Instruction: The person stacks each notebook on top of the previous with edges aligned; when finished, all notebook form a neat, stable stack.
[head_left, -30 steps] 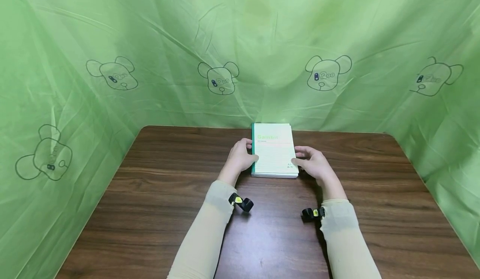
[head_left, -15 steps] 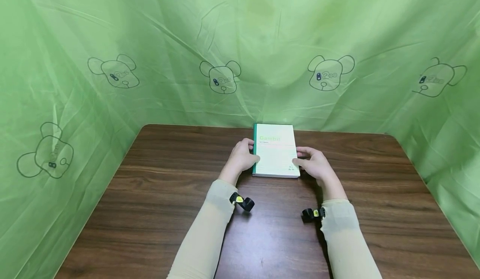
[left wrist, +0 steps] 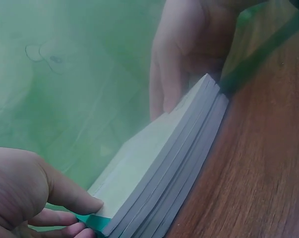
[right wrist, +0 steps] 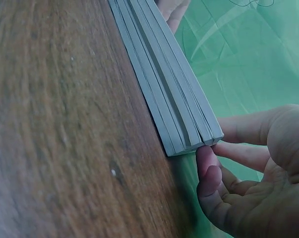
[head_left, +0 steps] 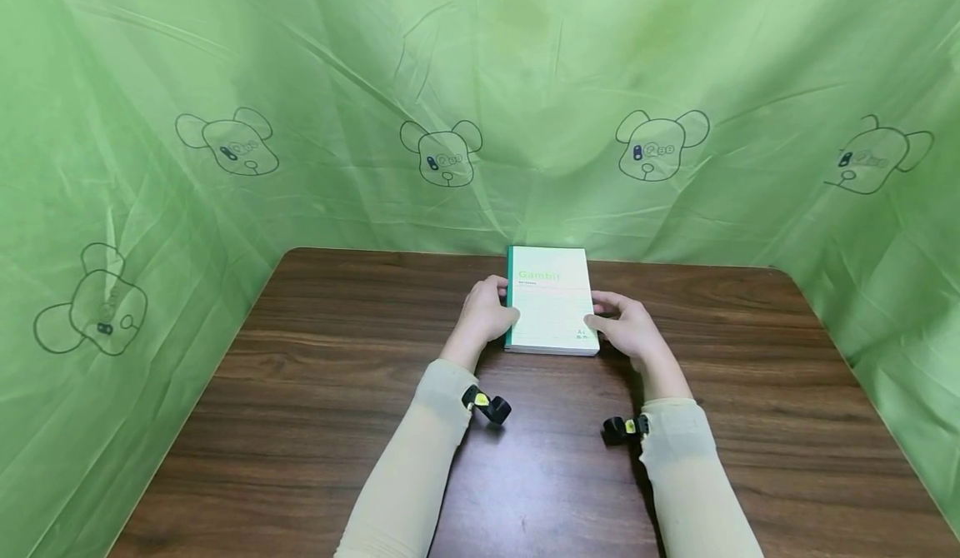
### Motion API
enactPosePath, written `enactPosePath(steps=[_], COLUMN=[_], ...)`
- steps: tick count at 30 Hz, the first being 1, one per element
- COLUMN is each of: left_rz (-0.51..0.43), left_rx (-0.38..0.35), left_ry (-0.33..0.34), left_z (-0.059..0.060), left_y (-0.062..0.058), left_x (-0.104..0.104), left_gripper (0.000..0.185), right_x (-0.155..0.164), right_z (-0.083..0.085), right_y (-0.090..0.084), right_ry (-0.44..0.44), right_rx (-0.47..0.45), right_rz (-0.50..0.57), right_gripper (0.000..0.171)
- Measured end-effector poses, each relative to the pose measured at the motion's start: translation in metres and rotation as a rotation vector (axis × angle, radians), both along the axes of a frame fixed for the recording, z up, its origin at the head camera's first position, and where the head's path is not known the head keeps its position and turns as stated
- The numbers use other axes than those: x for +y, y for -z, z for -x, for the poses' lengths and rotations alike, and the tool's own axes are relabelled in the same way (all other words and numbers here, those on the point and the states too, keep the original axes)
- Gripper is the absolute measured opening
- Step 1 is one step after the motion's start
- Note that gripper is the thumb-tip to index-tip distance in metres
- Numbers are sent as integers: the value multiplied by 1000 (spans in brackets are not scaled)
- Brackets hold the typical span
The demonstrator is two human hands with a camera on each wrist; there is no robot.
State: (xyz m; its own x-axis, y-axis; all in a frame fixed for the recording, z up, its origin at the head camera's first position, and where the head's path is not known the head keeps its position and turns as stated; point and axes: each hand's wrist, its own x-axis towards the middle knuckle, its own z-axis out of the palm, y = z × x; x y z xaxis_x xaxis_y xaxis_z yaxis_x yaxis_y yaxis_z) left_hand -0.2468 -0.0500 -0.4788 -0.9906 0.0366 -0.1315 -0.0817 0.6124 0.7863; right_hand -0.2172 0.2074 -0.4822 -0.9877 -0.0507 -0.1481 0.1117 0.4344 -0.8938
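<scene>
A stack of thin notebooks [head_left: 551,300] with a pale green cover and a teal spine lies flat at the far middle of the brown wooden table [head_left: 337,391]. My left hand [head_left: 495,312] holds its left, spine side. In the left wrist view the thumb lies on the cover and fingers curl under the teal corner [left wrist: 92,220]. My right hand [head_left: 603,321] holds the right side. In the right wrist view its thumb reaches over the top and fingertips [right wrist: 208,161] touch the stack's [right wrist: 164,84] near corner. The page edges [left wrist: 179,168] show several separate books.
A green cloth [head_left: 480,83] printed with bear heads hangs behind and on both sides of the table. Small black cameras sit on the left wrist [head_left: 487,406] and the right wrist [head_left: 622,427]. Bare wood lies between me and the stack.
</scene>
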Motion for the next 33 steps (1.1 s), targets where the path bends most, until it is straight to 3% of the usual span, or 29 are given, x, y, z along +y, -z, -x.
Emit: enactPosePath(steps=[12,21,33], left_rz=[-19,35,-82], left_rx=[22,70,49], left_ry=[-19,2,-11], left_z=[-1,-2,6], left_y=[-3,-6,3], left_x=[2,5,-6], left_gripper=[55,54,45], right_x=[-6,-11,-11], right_z=[0,1,-4], right_y=[-1,-4,-19], right_ry=[16,30,-26], right_rx=[12,61,-9], right_rz=[-60,-161,-131], right_gripper=[54,53,61])
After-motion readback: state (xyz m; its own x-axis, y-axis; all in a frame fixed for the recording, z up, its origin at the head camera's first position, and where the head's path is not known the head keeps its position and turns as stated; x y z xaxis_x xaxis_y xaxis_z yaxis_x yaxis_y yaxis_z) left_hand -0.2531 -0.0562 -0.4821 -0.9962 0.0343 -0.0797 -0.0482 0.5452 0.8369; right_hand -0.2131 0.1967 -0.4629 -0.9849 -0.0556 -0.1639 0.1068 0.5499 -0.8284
